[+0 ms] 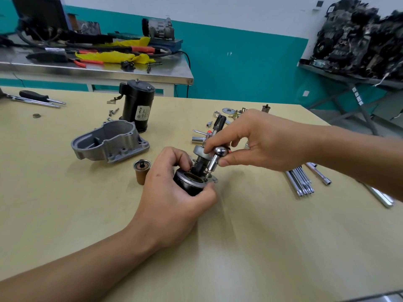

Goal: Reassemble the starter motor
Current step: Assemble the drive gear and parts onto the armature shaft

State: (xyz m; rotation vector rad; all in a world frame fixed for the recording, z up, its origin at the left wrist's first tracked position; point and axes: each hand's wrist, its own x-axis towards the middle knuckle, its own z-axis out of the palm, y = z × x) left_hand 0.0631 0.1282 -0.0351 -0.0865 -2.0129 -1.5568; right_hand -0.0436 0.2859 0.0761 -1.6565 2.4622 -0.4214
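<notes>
the black starter assembly stands on the tan table, dead centre, metal flange up. left hand comes in from seven o'clock, fingers and thumb curled round the black body. right hand reaches in from three o'clock, fingertips pinching a small chrome driver by its ball top, shaft tilted, tip down on the flange's three o'clock edge. just beside, at nine o'clock, a small brown cylinder stands on end. at ten o'clock the grey cast housing lies with its hollow showing; behind it, at eleven, the black motor can stands upright. out at three o'clock, chrome bars lie side by side. far off at ten, a black-handled screwdriver.
</notes>
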